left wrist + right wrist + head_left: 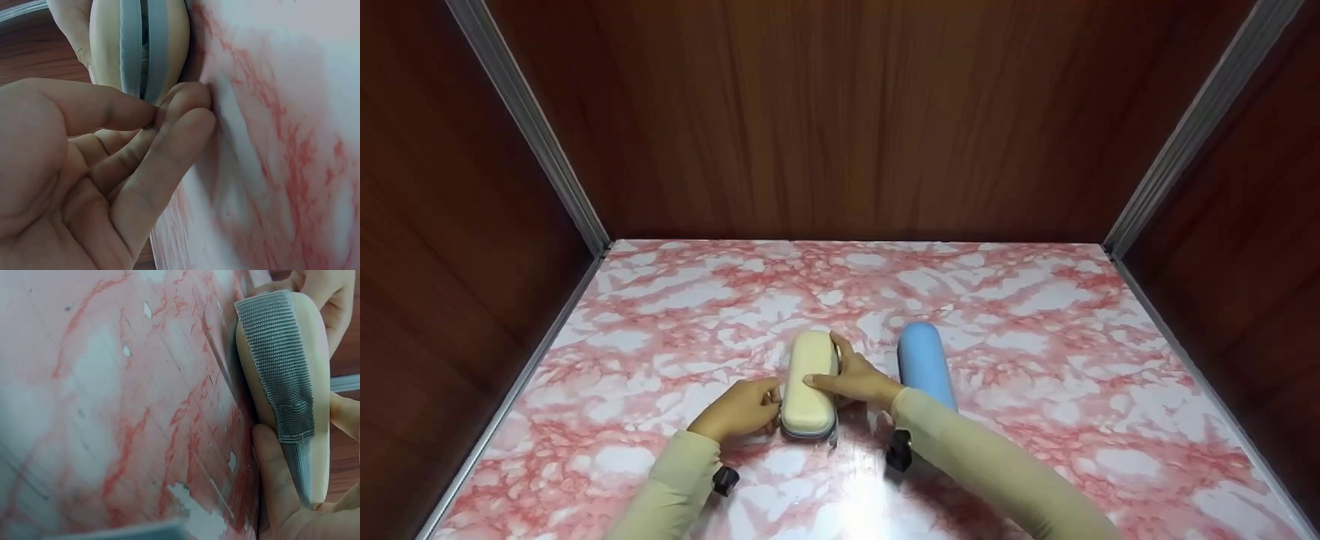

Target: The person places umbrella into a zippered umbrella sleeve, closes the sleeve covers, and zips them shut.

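A pale yellow hard zippered case [808,409] lies lengthwise on the table. My right hand [864,379] grips it from the right, thumb over the top and fingers along the far side. In the right wrist view a grey fabric strip [278,365] runs along that side of the case. On the left side, my left hand [741,407] pinches the zipper pull [148,126] between thumb and forefinger, most of the pull hidden. The grey zipper tape [130,50] shows a dark gap between its two edges in the left wrist view.
A light blue case [926,361] of similar shape lies right of the yellow one, partly behind my right forearm. The table [1020,300] has a red and white marbled top. Dark wood panels [840,120] with metal corner strips enclose it at the back and sides.
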`<state>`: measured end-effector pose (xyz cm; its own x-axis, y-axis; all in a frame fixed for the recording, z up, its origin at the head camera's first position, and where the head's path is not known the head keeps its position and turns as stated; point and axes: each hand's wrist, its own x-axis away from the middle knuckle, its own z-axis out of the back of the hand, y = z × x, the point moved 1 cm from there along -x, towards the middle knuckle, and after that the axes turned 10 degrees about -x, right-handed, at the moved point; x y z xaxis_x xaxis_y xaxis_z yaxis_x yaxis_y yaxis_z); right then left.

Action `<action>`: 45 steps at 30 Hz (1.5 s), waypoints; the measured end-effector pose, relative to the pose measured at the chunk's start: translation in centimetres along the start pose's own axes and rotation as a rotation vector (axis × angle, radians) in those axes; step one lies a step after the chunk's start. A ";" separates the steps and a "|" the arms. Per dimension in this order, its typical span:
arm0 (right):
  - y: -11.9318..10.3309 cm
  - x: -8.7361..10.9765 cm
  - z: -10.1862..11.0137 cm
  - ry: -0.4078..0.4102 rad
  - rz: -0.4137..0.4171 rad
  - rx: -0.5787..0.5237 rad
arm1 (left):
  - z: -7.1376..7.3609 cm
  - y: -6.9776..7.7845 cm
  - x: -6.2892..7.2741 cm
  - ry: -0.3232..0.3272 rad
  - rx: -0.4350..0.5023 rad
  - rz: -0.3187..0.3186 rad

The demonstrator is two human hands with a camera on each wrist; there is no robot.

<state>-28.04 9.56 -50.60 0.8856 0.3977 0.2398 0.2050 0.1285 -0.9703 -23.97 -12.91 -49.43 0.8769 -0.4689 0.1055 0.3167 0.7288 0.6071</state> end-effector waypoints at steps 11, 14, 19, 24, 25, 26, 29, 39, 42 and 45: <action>-0.3 0.1 0.3 -0.023 -0.050 -0.056 | 0.2 0.3 -0.6 0.008 0.004 0.042; -0.3 0.1 0.3 -0.033 -0.054 -0.085 | 0.2 0.3 -0.8 0.026 -0.025 0.059; -0.1 0.1 0.1 -0.046 -0.028 -0.102 | 0.1 0.3 -0.9 0.077 -0.081 0.052; -0.1 0.1 -0.1 -0.084 -0.023 -0.137 | 0.1 0.3 -0.7 0.087 -0.089 0.026; -0.2 0.1 0.0 -0.093 -0.022 -0.141 | 0.2 0.2 -0.7 0.083 -0.085 0.023; -0.2 0.2 0.0 -0.104 -0.019 -0.139 | 0.2 0.2 -0.6 0.076 -0.079 0.018; -0.2 0.2 0.0 -0.127 -0.022 -0.120 | 0.2 0.2 -0.5 0.056 -0.060 0.001; -0.1 0.4 0.1 -0.158 -0.042 -0.091 | 0.2 0.3 0.0 0.026 -0.039 -0.018; 0.0 0.4 0.1 -0.154 -0.037 -0.088 | 0.2 0.4 0.2 0.014 -0.024 -0.026; 0.0 0.5 0.1 -0.148 -0.034 -0.080 | 0.1 0.4 0.3 0.012 -0.018 -0.035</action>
<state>-27.69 9.85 -50.48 0.8079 0.5241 0.2695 0.2718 0.0744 -0.9595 -23.61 -12.83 -49.03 0.8693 -0.4885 0.0751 0.3537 0.7210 0.5958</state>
